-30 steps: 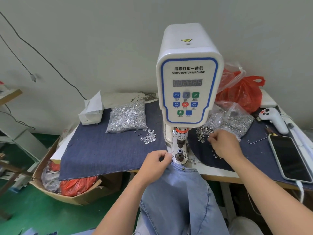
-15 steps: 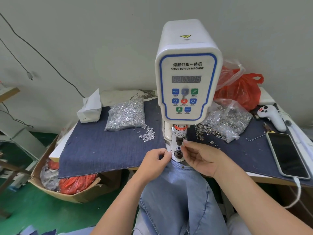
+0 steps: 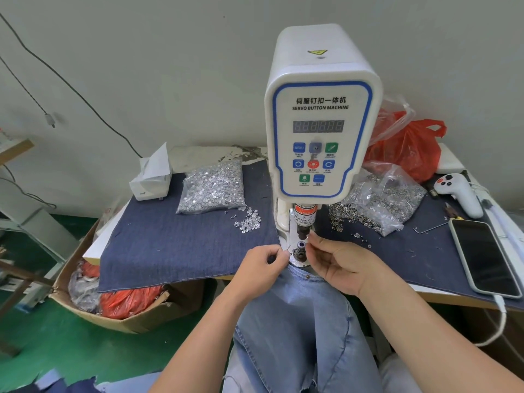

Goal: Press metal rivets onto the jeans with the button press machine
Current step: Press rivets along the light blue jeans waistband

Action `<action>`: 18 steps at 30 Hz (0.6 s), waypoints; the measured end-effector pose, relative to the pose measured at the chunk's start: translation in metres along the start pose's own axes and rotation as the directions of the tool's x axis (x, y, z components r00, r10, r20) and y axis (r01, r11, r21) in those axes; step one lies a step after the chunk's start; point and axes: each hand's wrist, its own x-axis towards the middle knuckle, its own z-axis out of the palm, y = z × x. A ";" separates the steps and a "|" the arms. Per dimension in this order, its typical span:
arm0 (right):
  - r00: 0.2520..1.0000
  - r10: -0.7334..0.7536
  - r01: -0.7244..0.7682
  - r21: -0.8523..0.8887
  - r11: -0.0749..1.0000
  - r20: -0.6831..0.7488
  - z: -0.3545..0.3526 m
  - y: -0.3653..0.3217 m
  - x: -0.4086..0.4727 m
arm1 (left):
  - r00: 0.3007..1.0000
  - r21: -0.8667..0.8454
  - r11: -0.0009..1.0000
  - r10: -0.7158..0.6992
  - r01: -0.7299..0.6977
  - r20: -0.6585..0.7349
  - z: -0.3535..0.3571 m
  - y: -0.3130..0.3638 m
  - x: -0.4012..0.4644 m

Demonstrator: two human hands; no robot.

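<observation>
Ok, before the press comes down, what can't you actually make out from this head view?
- Any rivet pinched by the right hand: too small, covered by fingertips.
- What the left hand grips at the light blue jeans edge: hidden by curled fingers.
- White servo button machine display digits: unlit.
- Lower die contents: too small.

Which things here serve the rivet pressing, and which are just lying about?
In use: button press machine, jeans, left hand, right hand, rivet bags.
Idle: phone, tissue box, white controller, red bag.
</observation>
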 end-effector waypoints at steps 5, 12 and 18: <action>0.999 0.001 0.003 0.073 0.997 -0.049 0.003 0.006 0.001 | 1.000 -0.003 1.000 -0.008 0.008 -0.001 0.001 -0.001 0.000; 0.998 -0.015 0.019 0.086 0.996 -0.057 0.005 0.013 0.000 | 1.000 -0.007 1.000 0.001 0.000 0.014 0.001 -0.002 0.000; 0.999 0.017 -0.013 0.112 0.994 -0.031 0.005 0.011 -0.003 | 1.000 -0.002 1.000 0.007 -0.007 0.011 0.001 -0.002 0.000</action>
